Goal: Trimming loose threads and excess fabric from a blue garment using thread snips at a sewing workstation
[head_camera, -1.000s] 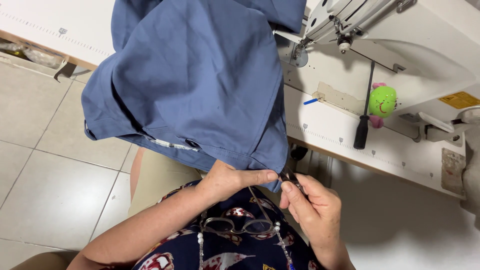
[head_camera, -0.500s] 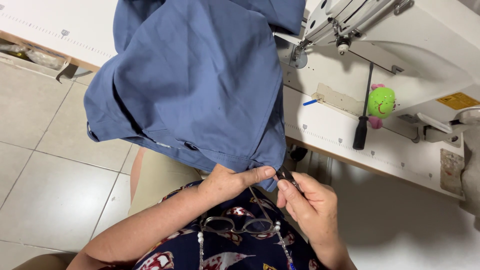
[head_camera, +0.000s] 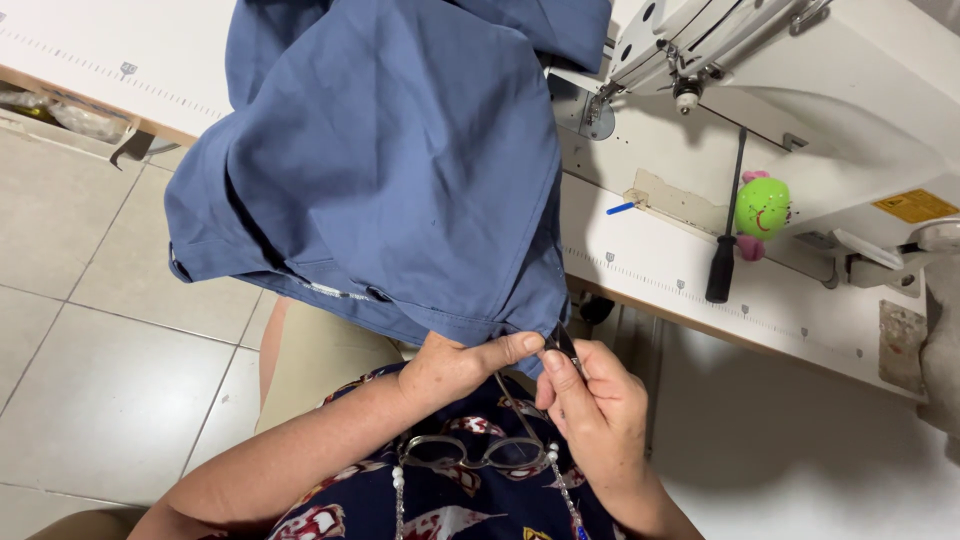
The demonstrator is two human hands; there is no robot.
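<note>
- You see a floor (head_camera: 90, 340) of big pale tiles with thin grey lines between them.
- You sit at a long white table (head_camera: 660, 270) with a wooden edge and small ruler marks.
- A white sewing machine (head_camera: 830, 90) stands on the table.
- The light is bright and even.

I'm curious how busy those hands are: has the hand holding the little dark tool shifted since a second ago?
Barely. The right hand with the small dark tool sits under the blue garment's hem, nudged slightly left against the table edge.
</note>
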